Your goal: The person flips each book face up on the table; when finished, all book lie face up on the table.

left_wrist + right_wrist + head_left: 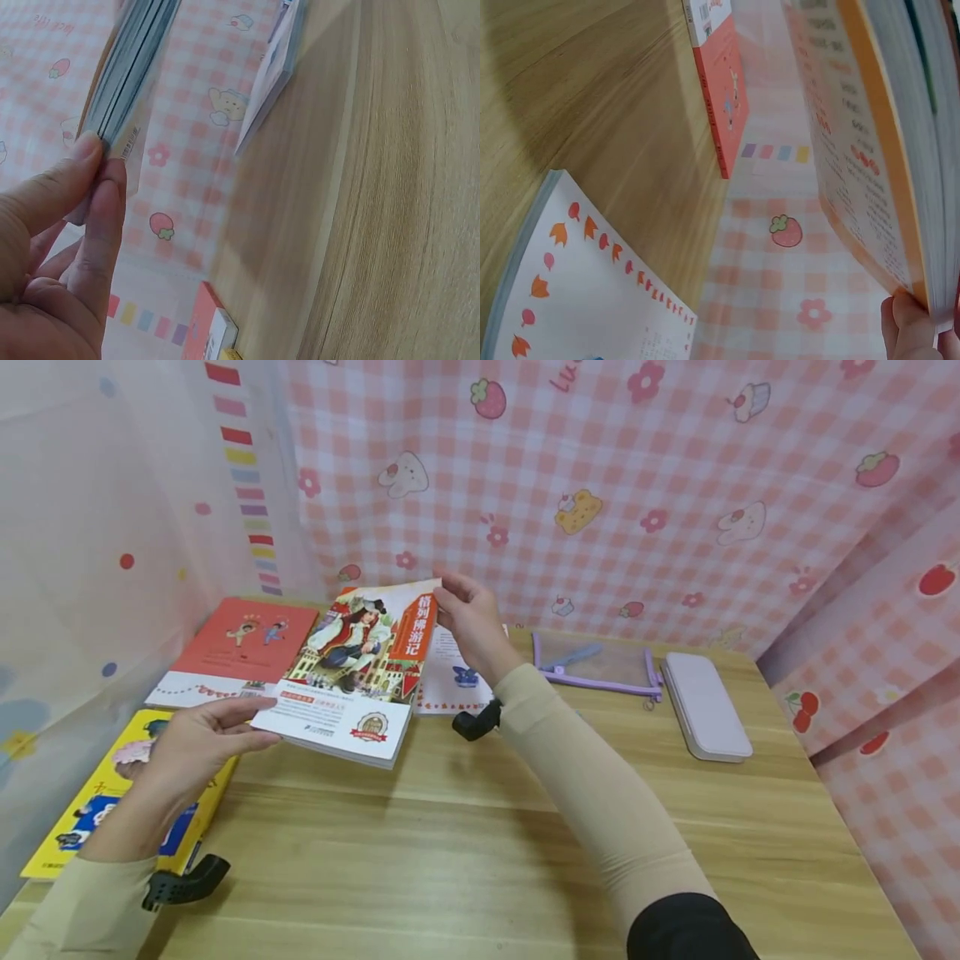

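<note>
Illustrated book [351, 670] held tilted above the table [480, 860]; left hand [197, 745] pinches its near corner, right hand [471, 625] pinches the far one (both grips shallow); risk: slipping onto the white book [450, 681] beneath.

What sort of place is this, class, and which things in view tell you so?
Probably a child's study desk: a light wooden tabletop walled by pink checked curtains with strawberries, bearing illustrated paperback children's books and a pale lilac oblong pencil case.
</note>
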{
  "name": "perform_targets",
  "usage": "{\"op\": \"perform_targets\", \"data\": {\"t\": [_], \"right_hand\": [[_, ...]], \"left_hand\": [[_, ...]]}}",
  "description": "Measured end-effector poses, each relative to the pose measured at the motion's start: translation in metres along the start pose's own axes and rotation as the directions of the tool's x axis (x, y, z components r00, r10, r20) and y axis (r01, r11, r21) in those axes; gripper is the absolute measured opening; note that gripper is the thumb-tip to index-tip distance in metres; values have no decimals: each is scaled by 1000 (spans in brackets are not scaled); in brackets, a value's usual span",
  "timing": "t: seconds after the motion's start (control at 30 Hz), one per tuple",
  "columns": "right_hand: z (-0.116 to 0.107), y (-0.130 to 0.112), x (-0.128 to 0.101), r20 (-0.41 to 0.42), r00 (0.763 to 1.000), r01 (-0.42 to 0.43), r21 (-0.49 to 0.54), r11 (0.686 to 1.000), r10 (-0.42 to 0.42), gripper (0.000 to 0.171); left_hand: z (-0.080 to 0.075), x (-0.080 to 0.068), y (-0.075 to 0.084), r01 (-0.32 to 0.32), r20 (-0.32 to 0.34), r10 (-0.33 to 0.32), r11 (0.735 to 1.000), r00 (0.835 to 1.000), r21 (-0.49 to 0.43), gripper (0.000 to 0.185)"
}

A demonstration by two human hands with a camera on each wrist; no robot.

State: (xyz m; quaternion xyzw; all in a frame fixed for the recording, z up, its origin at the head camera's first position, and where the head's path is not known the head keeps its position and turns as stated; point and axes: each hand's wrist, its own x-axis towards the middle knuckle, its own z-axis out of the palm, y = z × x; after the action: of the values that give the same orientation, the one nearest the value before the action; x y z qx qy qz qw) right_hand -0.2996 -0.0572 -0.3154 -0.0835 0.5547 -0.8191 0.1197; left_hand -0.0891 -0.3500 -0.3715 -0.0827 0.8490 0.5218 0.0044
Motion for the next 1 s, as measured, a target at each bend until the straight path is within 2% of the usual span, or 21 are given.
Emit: {"op": "perform_targets", "data": {"t": [0.17,0.4,0.7,0.8,0.9,1.0], "right_hand": [[-2,8,6,-32,999,3,-15,1000,-4,37],[-2,25,15,-51,999,-15,-68,998,12,39],[1,48,25,-47,999,-24,-97,995,20,39],[3,57,28,-42,999,-26,-112,993,21,40],[3,67,32,-49,999,-28,-139,990,22,39],[5,74,35,-64,998,-30,-179,983,19,38]], "left_hand": [[2,5,1,-26,-4,26,998,1000,49,62],[3,8,-2,26,8,-27,993,1000,116,63],[4,15,-11,30,35,-35,989,999,146,63],[3,17,-15,44,68,-55,987,996,152,65],[2,18,-16,52,138,-73,987,988,149,65],[2,17,-16,29,203,-55,991,978,130,61]]}}
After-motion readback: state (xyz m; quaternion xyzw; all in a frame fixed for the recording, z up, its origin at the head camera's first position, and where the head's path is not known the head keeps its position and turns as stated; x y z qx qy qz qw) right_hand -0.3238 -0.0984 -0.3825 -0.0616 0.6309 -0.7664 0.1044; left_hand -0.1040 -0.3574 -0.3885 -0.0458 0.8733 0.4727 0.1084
